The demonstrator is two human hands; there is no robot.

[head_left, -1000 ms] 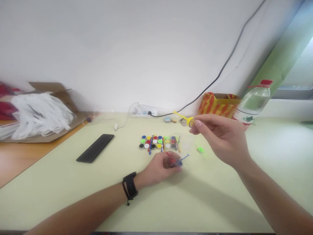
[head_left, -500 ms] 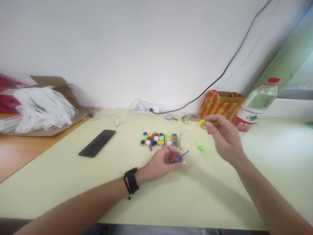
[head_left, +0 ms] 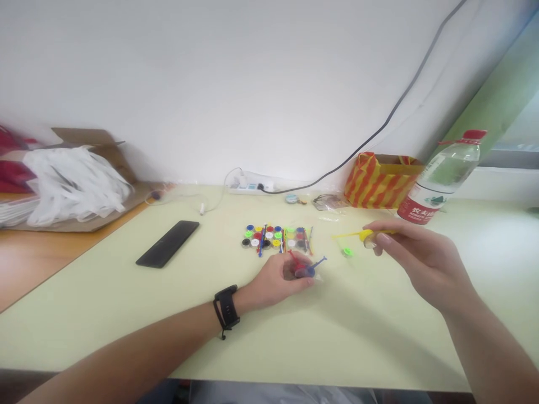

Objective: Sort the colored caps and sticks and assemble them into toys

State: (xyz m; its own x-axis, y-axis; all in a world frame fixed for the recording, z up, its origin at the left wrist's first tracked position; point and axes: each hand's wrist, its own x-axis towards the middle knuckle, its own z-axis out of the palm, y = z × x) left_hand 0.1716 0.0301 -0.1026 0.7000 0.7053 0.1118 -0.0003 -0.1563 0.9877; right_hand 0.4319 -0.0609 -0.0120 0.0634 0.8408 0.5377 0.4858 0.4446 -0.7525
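My left hand [head_left: 280,282] rests on the table, its fingers curled around a red plastic disc [head_left: 298,270] and a blue plastic disc [head_left: 310,272], each with a thin stem sticking up. Raised at the right, my right hand [head_left: 421,259] pinches a yellow plastic disc [head_left: 365,235] with thin yellow strips reaching out on both sides. Below the yellow piece lies a bright green disc [head_left: 347,252] on the table. Just beyond my left hand, several small coloured discs [head_left: 269,238] sit in rows with thin coloured sticks [head_left: 262,241] laid across them.
A black phone-like slab [head_left: 167,244] lies at the left. Behind are a power strip [head_left: 250,189], a small round tin [head_left: 291,199] and a clear plastic packet [head_left: 332,203]. A striped bag [head_left: 373,182] and a water bottle [head_left: 438,179] stand right; white strips [head_left: 80,185] fill a cardboard box left.
My right hand has moved down and to the right with the yellow disc, which has turned so its strip lies nearly level. My left hand has stayed in place.
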